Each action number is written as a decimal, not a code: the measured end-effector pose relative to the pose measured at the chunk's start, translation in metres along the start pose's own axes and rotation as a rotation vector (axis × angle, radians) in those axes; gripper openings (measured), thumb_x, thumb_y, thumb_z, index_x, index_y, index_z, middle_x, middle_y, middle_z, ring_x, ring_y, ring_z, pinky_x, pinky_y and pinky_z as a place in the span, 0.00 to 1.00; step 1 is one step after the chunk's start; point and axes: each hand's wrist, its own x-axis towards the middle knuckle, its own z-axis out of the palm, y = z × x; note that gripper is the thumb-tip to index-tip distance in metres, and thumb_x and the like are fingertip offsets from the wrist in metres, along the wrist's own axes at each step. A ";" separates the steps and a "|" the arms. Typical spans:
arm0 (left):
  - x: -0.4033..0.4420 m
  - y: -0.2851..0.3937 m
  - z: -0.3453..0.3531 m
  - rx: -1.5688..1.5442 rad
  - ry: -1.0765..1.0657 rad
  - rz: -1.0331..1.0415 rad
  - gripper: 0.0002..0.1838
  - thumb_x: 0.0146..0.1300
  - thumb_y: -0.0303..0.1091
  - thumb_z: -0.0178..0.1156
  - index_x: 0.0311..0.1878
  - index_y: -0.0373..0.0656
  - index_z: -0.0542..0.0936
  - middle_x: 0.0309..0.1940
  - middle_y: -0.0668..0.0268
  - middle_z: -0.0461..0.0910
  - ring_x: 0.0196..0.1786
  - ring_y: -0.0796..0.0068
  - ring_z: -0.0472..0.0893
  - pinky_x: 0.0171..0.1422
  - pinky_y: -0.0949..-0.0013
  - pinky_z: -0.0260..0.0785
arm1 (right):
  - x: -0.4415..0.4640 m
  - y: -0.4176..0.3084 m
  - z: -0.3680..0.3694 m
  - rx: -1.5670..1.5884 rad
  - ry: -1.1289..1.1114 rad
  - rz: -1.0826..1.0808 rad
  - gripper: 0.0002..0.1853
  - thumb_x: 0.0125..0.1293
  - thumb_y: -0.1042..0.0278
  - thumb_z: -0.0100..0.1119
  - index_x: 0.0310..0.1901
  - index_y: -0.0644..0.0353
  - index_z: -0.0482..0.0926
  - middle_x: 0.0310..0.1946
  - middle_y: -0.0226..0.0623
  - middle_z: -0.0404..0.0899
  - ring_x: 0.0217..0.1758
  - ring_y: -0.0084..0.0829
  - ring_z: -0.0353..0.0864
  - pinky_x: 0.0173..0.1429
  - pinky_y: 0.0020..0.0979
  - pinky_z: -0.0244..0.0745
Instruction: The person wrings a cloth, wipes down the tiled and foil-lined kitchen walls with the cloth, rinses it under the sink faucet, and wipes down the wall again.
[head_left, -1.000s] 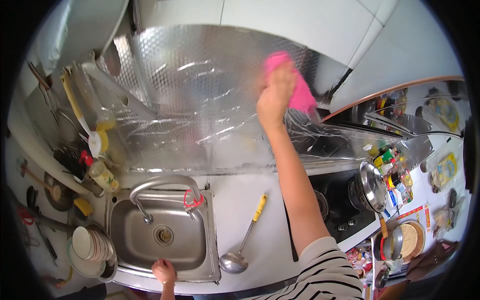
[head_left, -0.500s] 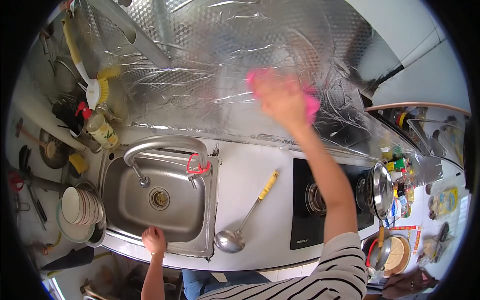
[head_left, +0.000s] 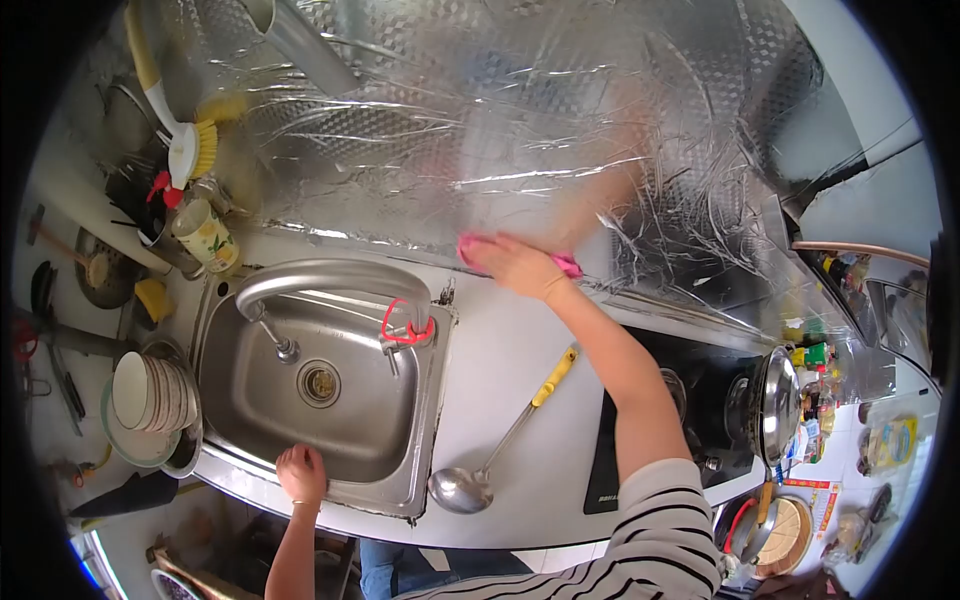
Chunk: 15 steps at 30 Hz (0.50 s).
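My right hand (head_left: 520,268) presses a pink cloth (head_left: 477,252) against the foot of the foil-covered wall (head_left: 400,150), where the wall meets the counter. Bits of the cloth stick out on both sides of the fingers. On the front rim of the steel sink (head_left: 425,440) rests my left hand (head_left: 302,473), its fingers curled in and nothing visible in them. Between sink and stove, a ladle (head_left: 463,489) with a yellow handle lies on the white counter (head_left: 520,340), below my right forearm.
The curved faucet (head_left: 335,272) arches over the sink. Stacked bowls (head_left: 140,392) stand at its left, near a patterned cup (head_left: 207,238) and a hanging brush (head_left: 187,152). Right of my arm are the black stove (head_left: 600,470), a lidded pan (head_left: 778,405) and several bottles (head_left: 815,400).
My right hand has come down the foil wall with the pink cloth, to its bottom edge, and slightly left. My left hand stays on the sink rim. The view has shifted a little.
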 end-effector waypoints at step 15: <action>0.006 0.001 -0.001 -0.034 0.011 -0.032 0.05 0.54 0.28 0.57 0.23 0.42 0.74 0.19 0.61 0.75 0.27 0.56 0.75 0.37 0.57 0.66 | 0.147 0.138 -0.093 -0.019 0.479 0.427 0.30 0.62 0.60 0.48 0.68 0.54 0.63 0.68 0.30 0.62 0.72 0.30 0.57 0.76 0.48 0.45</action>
